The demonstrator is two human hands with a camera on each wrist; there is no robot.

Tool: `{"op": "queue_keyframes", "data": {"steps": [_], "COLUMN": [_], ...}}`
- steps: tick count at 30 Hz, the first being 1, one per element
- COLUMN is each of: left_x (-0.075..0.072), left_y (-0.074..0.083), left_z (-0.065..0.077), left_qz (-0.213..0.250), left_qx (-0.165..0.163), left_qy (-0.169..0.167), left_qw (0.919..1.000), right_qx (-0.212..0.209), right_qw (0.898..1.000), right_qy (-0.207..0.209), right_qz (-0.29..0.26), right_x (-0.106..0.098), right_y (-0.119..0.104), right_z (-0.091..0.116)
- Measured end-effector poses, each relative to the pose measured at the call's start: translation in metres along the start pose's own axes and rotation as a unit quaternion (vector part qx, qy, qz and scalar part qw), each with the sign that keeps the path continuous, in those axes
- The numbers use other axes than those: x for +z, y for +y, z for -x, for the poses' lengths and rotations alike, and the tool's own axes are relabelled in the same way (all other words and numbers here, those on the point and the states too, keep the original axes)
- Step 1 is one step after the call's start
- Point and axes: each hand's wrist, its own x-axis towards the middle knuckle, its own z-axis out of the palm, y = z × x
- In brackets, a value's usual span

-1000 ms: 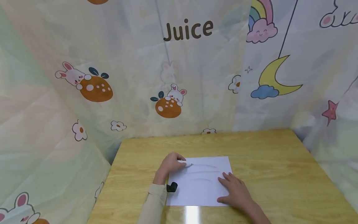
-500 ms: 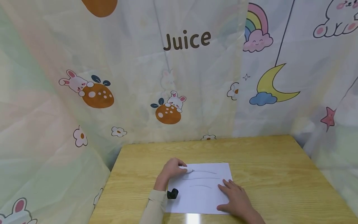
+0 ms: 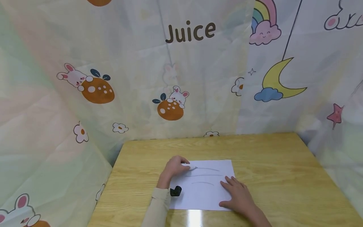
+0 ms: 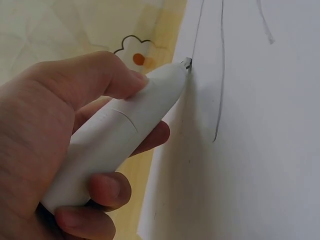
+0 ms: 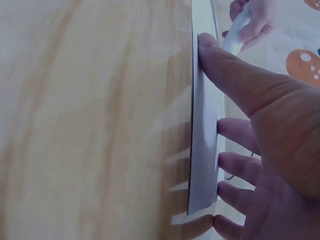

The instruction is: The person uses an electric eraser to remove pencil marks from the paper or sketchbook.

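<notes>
My left hand (image 3: 175, 166) grips a white electric eraser (image 4: 115, 130), a thick pen-shaped body with a small metal tip. The tip stands at the end of the topmost pencil line on a white sheet of paper (image 3: 201, 198). Two more curved pencil lines (image 4: 222, 65) run across the sheet below it. At the sheet's right edge, my right hand (image 3: 239, 195) rests with fingers spread. Its thumb (image 5: 225, 62) lies on the paper near the front edge, and the fingertips touch the sheet further back.
The sheet lies on a wood-grain table (image 3: 283, 176). Behind and beside the table hang printed cloth curtains (image 3: 136, 63). A black wrist camera (image 3: 175, 191) sticks out from the left sleeve over the paper. Light glares at the front of the table.
The head view has tilted down and back up. My left hand and the eraser tip have shifted very slightly right along the top line. The right hand stays on the sheet.
</notes>
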Motion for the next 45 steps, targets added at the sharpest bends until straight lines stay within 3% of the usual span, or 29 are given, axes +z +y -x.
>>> {"op": "queue_keyframes", "data": {"steps": [6,13,19,26,32,38,42,45], "left_x": [-0.006,-0.003,-0.008,-0.007,-0.008,-0.01,-0.009,-0.009], "left_y": [-0.008,-0.003,-0.006,-0.004,-0.005,-0.001,-0.004,-0.004], "left_z": [0.009,0.003,0.008,0.006,0.007,0.0,-0.002,-0.003], "left_qz": [-0.001,0.01,-0.006,0.012,0.004,0.012,-0.014,-0.009], "left_qx": [-0.019,0.005,-0.026,-0.006,-0.03,0.008,0.005,0.01], "left_qy": [0.008,-0.003,0.009,-0.007,0.0,-0.01,-0.007,-0.005], "left_qw": [0.9998,0.9999,0.9996,0.9999,0.9996,0.9998,0.9999,0.9999], "right_qx": [-0.007,0.003,-0.01,0.0,0.0,0.002,0.001,-0.008], "right_qw": [1.0,1.0,1.0,1.0,1.0,1.0,1.0,1.0], "right_qy": [-0.001,-0.005,0.004,-0.005,-0.008,-0.002,-0.01,0.0], "right_qz": [-0.004,0.007,-0.001,-0.004,-0.009,0.001,0.002,0.006], "right_x": [-0.001,-0.002,0.0,-0.002,-0.002,-0.002,-0.002,-0.001], "right_y": [-0.002,0.005,0.002,-0.001,-0.001,0.0,0.0,0.001], "right_z": [-0.001,-0.002,-0.003,-0.001,-0.003,-0.004,-0.002,-0.003]}}
